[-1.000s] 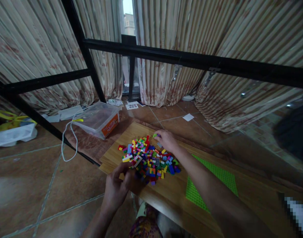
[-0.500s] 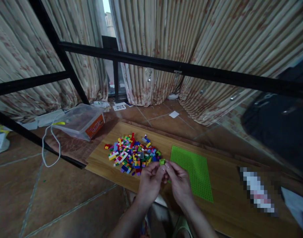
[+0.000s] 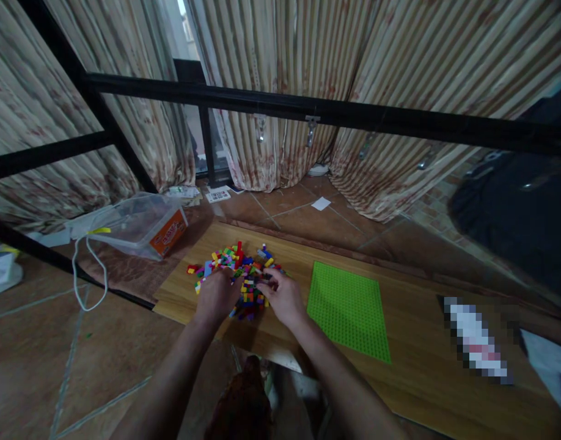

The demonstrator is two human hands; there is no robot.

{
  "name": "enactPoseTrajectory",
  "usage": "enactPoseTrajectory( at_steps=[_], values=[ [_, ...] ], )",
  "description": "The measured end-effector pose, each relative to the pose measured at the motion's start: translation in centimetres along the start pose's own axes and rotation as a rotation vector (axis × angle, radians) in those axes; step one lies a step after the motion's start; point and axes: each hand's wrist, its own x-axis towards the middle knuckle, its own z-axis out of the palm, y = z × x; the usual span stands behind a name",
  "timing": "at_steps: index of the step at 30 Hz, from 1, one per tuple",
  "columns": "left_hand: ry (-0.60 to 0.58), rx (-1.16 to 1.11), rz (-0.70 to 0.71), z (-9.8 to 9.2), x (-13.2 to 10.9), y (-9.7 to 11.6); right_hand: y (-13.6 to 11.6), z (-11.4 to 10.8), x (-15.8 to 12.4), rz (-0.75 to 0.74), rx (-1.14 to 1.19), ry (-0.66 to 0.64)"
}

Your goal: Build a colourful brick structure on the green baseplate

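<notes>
A pile of small multicoloured toy bricks (image 3: 249, 294) lies on the wooden board. Over its left side is my left hand (image 3: 219, 296), back upward, with its fingers mostly hidden among the bricks; I cannot make out whether it holds one. My right hand (image 3: 284, 298) reaches into the right side of the pile, thumb and fingers apart, and no brick shows clearly between them. To the right of that hand lies a flat light-green studded baseplate (image 3: 349, 308), with no bricks on it. The small green brick seen earlier cannot be picked out.
The long wooden board (image 3: 418, 342) spans the floor. A clear plastic box (image 3: 138, 223) with an orange label stands at its left, beside a white cord loop (image 3: 74, 275). A black metal bar (image 3: 271, 104) crosses before the curtains (image 3: 280, 55). A brown shape (image 3: 244, 403) is below my arms.
Both hands have moved left from in front of the baseplate, where they held a small green brick together, and spread apart over the pile. A brown shape has appeared below. The view has shifted slightly.
</notes>
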Motion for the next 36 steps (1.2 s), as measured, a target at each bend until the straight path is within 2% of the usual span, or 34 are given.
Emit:
enactPoseTrajectory(
  at_steps=[4, 10, 14, 22, 24, 27, 30, 32, 36],
  values=[
    [-0.032, 0.167, -0.01, -0.1, 0.9, -0.7, 0.9, -1.7, -1.1, -0.028, -0.271, 0.069],
    [-0.031, 0.151, -0.016, 0.0, 0.3, 0.4, 2.6, -2.2, -3.3, 0.039, -0.481, 0.074],
    [-0.008, 0.102, 0.003, 0.0, -0.2, 1.6, 2.7, -2.2, -3.3, 0.036, -0.479, 0.055],
    [-0.053, -0.001, -0.007, 0.2, -1.3, 4.1, 1.8, -1.9, -2.9, 0.039, -0.472, 0.043],
    [-0.073, -0.066, 0.006, 0.2, -1.6, 5.2, 1.8, -2.7, -3.0, 0.028, -0.456, 0.064],
    [-0.112, -0.176, 0.051, 0.5, -1.7, 7.5, 3.2, -5.7, -3.3, 0.024, -0.433, 0.151],
    [-0.191, -0.27, 0.103, 1.9, -1.3, 10.7, 6.2, -9.7, -3.7, 0.107, -0.418, 0.219],
    [-0.254, -0.337, 0.13, 3.6, -1.0, 13.0, 8.4, -11.7, -3.8, 0.176, -0.433, 0.208],
    [-0.328, -0.387, 0.185, 7.9, -0.8, 16.1, 10.8, -12.8, -3.5, 0.196, -0.457, 0.17]
  ],
)
